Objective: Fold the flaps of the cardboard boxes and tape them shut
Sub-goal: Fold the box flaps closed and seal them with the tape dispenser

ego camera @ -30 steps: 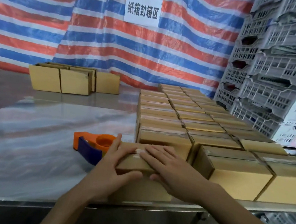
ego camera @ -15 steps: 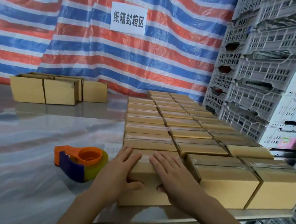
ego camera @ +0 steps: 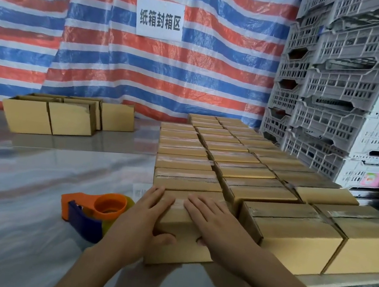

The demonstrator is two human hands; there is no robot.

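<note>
A small closed cardboard box (ego camera: 182,246) with clear tape along its top seam stands near the table's front edge, touching the taped box behind it. My left hand (ego camera: 142,221) lies flat on its top left, thumb down the front face. My right hand (ego camera: 215,228) lies flat on its top right, fingers straight. An orange and blue tape dispenser (ego camera: 92,212) rests on the table just left of my left hand.
Several taped boxes (ego camera: 229,163) fill the table's right half in rows. Three open boxes (ego camera: 66,117) stand at the back left. The steel table (ego camera: 20,193) has its front edge close to me. Stacked white plastic crates (ego camera: 347,91) rise on the right before a striped tarp.
Both hands pushed the box away from me until it met the row of taped boxes. The view has tilted and shifted right.
</note>
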